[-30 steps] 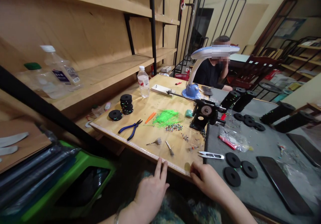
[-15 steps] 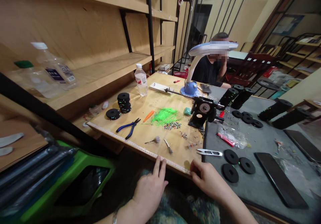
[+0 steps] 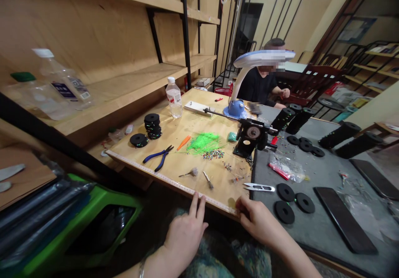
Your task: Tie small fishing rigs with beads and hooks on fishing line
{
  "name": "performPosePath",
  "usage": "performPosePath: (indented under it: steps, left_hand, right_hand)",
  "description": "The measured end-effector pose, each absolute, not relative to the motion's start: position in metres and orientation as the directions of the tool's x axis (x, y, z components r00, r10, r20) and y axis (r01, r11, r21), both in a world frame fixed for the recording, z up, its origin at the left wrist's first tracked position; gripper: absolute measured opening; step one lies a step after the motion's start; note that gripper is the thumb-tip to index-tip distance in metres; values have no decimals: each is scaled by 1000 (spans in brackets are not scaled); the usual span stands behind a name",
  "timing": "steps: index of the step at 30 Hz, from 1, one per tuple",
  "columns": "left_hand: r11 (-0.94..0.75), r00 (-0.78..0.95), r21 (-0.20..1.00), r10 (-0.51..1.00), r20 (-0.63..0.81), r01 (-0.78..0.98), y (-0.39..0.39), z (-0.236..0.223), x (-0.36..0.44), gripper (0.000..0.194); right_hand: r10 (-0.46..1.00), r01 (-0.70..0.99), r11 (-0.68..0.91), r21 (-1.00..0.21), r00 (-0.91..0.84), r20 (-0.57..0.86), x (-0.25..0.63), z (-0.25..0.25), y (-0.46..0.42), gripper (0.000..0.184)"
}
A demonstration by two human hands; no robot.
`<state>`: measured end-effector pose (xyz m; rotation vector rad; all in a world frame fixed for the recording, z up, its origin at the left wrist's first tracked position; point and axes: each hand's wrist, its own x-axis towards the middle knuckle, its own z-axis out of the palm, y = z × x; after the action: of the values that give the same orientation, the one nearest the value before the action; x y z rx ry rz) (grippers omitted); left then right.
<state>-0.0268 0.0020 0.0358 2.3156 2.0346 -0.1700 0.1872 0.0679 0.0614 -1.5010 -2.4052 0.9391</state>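
Head view — cluttered wooden board (image 3: pixel 199 128), shelved workshop.

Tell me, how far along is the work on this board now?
Done: black discs stacked, some wound with green. In hand: nothing; the left hand and right hand rest at the wooden board edge. Left: green line, beads, pliers and snips lie untouched.

— What do you have on your arms?

— Nothing: my forearms are bare, no sleeves reach them. A thin silvery bangle circles my left wrist, just behind my left hand (image 3: pixel 183 238).

— And the right hand (image 3: pixel 257 222)?

— No ring or band shows. Below both, nearer me than the table (image 3: pixel 174 166) edge, my lap wears blue-green mottled cloth.
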Motion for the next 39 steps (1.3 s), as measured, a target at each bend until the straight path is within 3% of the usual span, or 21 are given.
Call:
performPosePath:
  steps: [9, 17, 28, 39]
  left_hand:
    - [-136, 130, -45, 985, -117, 990, 0, 35, -27, 60]
    - [-105, 107, 22, 983, -150, 994, 1, 41, -30, 57]
    - [-108, 118, 91, 986, -117, 990, -1, 44, -34, 55]
    - [-103, 109, 56, 987, -119, 993, -1, 44, -34, 59]
  right_hand:
    - [827, 699, 265, -665, -519, -215, 195, 65, 69, 20]
    - [777, 572, 139, -809, -569, -269, 200, 59, 71, 18]
    - [812, 644, 174, -745, -522, -261, 195, 73, 71, 20]
    - [855, 750, 251, -612, -469, -224, 193, 60, 73, 11]
